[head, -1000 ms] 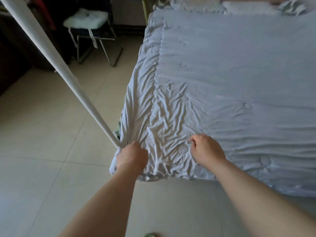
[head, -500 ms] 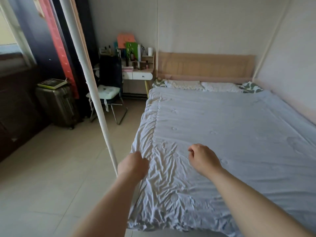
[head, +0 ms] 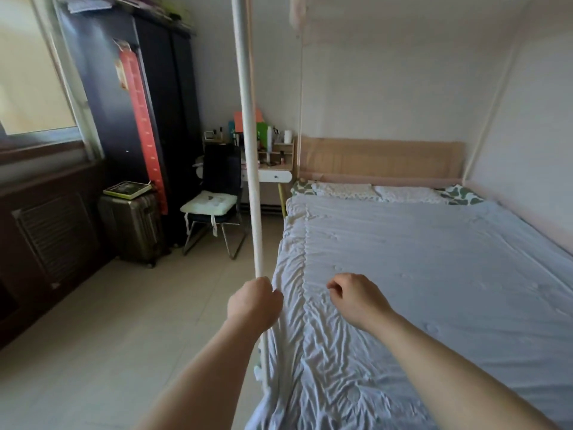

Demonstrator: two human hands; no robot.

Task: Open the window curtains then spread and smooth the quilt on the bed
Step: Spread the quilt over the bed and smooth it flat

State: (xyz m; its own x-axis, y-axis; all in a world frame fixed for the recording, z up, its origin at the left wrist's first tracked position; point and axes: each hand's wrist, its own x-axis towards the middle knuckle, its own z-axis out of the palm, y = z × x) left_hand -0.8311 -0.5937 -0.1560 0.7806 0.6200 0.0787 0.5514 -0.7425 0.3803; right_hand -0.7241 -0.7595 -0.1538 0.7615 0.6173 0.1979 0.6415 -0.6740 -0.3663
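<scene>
Quilt (head: pixel 418 274) lay spread over the whole bed (head: pixel 381 159), pale and thin. It was flat toward the pillows (head: pixel 372 192) at the head, but rucked into fine creases along the bed's left edge and at its near left corner, where it spilled over the side beside the white pole (head: pixel 251 150). It looked soft and light to me, cloth that would bunch rather than slide, with nothing stiff in it. The left hand (head: pixel 252 301) hung at that left edge, fingers curled under; I could not tell whether it had any cloth in it. The right hand (head: pixel 356 297) hovered over the quilt a little in from the edge, fingers curled in, with nothing between them that I could see. I judged the hem at the near corner the place to pinch, then flat palms for the creases.
</scene>
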